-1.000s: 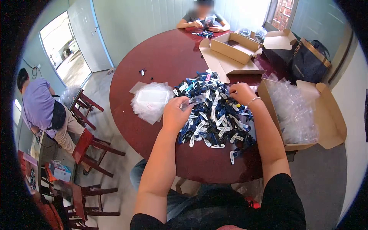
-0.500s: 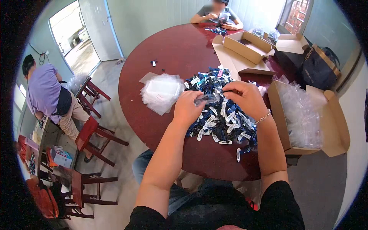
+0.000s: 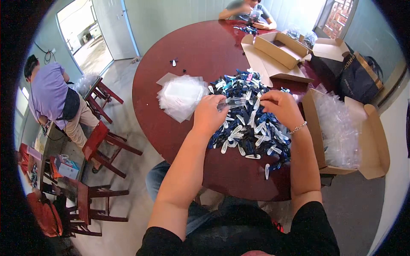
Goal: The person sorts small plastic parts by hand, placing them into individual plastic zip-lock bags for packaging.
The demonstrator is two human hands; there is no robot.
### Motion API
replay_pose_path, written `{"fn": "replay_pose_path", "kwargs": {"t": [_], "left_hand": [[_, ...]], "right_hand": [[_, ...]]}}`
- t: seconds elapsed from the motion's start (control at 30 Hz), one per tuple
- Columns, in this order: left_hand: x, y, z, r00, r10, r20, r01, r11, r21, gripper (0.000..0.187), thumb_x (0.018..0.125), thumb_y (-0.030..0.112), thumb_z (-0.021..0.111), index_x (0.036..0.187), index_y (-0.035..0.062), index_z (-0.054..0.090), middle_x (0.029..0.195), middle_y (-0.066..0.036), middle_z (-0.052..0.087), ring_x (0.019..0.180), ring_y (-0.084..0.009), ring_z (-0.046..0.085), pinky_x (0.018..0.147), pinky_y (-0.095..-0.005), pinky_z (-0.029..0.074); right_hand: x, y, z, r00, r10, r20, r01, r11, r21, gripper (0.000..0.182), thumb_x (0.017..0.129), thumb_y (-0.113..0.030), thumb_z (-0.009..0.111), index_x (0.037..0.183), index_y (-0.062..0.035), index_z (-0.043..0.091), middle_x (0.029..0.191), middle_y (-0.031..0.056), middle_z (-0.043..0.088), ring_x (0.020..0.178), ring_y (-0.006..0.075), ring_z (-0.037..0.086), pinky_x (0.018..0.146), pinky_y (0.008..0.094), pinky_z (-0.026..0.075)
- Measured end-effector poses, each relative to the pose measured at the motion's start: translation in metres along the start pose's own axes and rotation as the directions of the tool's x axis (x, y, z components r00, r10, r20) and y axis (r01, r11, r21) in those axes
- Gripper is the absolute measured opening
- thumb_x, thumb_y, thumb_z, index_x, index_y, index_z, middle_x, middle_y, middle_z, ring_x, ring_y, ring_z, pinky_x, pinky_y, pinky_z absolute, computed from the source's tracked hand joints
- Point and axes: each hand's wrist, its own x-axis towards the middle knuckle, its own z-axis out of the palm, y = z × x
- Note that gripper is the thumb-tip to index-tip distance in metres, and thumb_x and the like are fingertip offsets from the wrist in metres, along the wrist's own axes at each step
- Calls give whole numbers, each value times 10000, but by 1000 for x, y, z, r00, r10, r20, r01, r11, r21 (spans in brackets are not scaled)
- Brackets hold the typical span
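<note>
A large heap of snap hair clips [image 3: 239,133], dark blue, black and white-backed, is spread over the table. Above its left side, my left hand [image 3: 208,113] is closed on a clear plastic pouch [image 3: 235,102] that points to the right. The pouch is see-through, and its contents are hard to make out. Over the heap's right side, my right hand [image 3: 279,109] has its thumb and fingers curled together at the clips. A pale clip shows by those fingertips, but what they hold is too small to tell. A stack of flat clear bags [image 3: 181,96] lies left of my left hand.
An open carton of clear plastic packaging [image 3: 337,128] stands at right, with another open cardboard box [image 3: 279,51] at the back. A person [image 3: 252,15] sits across the round table [image 3: 171,141]. Another person [image 3: 53,96] is at left near wooden stools [image 3: 100,143].
My right hand has drawn a little to the right, away from the pouch. My left hand keeps its hold on the pouch. The view has shifted slightly.
</note>
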Motion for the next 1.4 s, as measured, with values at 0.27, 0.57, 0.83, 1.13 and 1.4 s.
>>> {"fn": "replay_pose_path", "kwargs": {"t": [0.27,0.57,0.83,1.13,1.4], "left_hand": [[-2,8,-1,996,82,20,-81,996,-32,312,717,162,768,997,65,670,944,-113,662,924,-299,621,805,-389,497],[-3,13,-2,991,107,75,-102,992,-68,358,706,164,787,1031,68,671,997,-116,669,956,-298,624,845,-379,497],[2,7,-3,930,-333,153,365,879,-305,320,812,203,743,1082,44,679,892,-20,684,802,-66,585,743,-243,476],[1,3,-3,956,-280,89,294,899,-325,366,820,248,720,1091,9,663,948,-70,701,861,-139,632,783,-297,494],[1,1,-2,976,-204,71,211,970,-117,365,785,246,736,1094,67,662,968,-96,698,888,-225,658,779,-337,500]], "right_hand": [[-11,-34,22,989,-148,8,146,967,-207,179,786,-116,705,937,-23,687,815,119,671,730,217,657,652,309,503],[-8,-28,39,982,-189,-24,183,970,-157,197,798,-73,710,987,-20,690,909,98,701,757,166,664,700,261,529],[-5,-10,22,964,-187,-187,163,977,-139,138,818,-108,678,930,-31,704,865,125,697,718,238,661,664,319,519],[-16,1,56,945,-240,221,325,754,-570,164,781,-150,668,891,-31,697,849,128,678,769,327,641,745,410,517],[-11,-8,34,986,-124,111,164,854,-494,141,808,-138,664,854,-9,696,820,137,679,758,307,654,687,373,511]]}}
